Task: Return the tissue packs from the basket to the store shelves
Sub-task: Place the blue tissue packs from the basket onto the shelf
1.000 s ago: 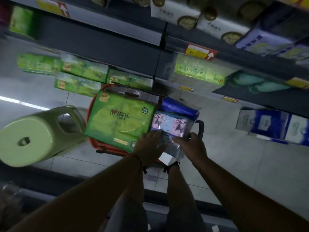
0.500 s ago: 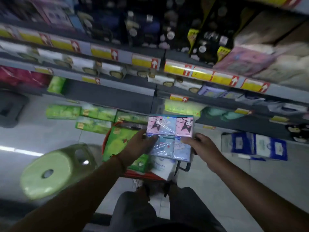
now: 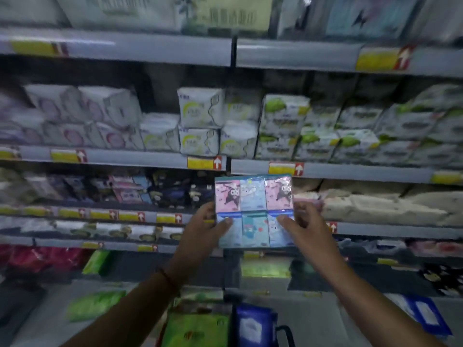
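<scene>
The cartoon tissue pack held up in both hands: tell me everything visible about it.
The cartoon tissue pack is a flat bundle of six small packets, three over three, under glossy clear wrap. The top row is pink, pale blue, pink; the bottom row is blue, all with cartoon characters. It is held upright, facing the camera, before the shelves. The left hand grips its lower left edge, the right hand its lower right, thumbs on the front.

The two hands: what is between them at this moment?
In the head view, the cartoon tissue pack lies between the left hand and the right hand. Each hand grips one lower side edge, thumb on the front, holding it up before the shelves.
</scene>
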`<state>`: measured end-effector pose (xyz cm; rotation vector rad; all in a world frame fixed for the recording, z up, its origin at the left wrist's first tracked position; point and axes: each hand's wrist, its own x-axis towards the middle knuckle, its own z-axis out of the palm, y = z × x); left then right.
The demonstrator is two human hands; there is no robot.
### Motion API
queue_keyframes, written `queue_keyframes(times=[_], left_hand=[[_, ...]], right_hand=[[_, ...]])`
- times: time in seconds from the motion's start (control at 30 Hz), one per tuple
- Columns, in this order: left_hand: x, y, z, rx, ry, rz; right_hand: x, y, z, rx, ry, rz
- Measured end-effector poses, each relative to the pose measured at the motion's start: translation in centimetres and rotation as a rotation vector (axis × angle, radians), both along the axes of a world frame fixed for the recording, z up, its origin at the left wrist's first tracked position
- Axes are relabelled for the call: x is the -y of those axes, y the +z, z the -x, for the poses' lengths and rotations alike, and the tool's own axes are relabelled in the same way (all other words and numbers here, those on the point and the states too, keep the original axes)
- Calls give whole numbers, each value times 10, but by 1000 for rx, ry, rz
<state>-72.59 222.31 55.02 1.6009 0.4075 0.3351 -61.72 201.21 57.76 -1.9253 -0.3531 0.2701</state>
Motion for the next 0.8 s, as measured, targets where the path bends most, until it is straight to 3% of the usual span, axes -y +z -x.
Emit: queue_keyframes(times=[0.33,0.53,0.8], left_hand=[[29,141,-55,276,40,-306],[49,204,-92,401,109,-406],[74,283,-143,495,126,-498]], right_hand=[[42,116,-38,262,-16,-166],[60,173,-68,457,-65,-167],[77,243,-126,559,-117,-184]])
